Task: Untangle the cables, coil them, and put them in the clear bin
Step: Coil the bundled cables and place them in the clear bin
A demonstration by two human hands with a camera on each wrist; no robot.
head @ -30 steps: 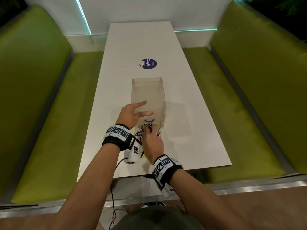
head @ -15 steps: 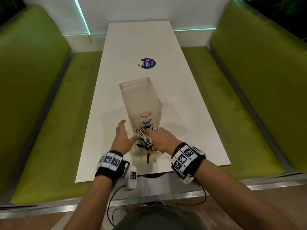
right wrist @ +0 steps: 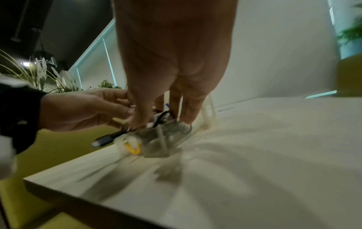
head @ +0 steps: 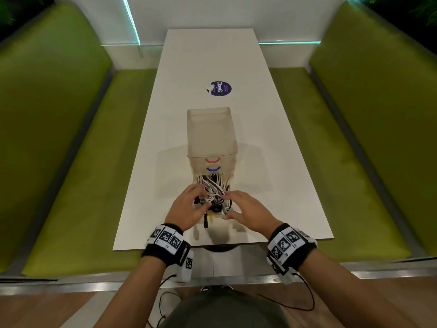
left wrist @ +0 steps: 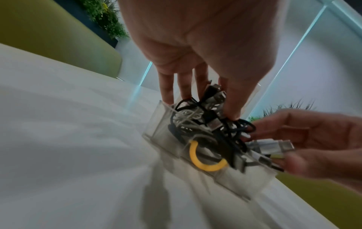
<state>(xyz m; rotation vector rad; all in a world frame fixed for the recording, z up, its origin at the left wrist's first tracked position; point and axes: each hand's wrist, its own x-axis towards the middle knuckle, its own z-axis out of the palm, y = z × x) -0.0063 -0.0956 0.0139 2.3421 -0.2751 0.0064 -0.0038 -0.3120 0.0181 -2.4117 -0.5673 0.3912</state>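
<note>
Cables are piled in the near bin on the bench, another bin right behind it, sticker further back. Left hand and right hand either side.

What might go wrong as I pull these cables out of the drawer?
The cables form one black-and-white knot, so tugging may drag the whole clump or tighten it. The open drawer sits near the table edge, with a black plug already overhanging; ends could drop. Left hand and right hand crowd together.
</note>
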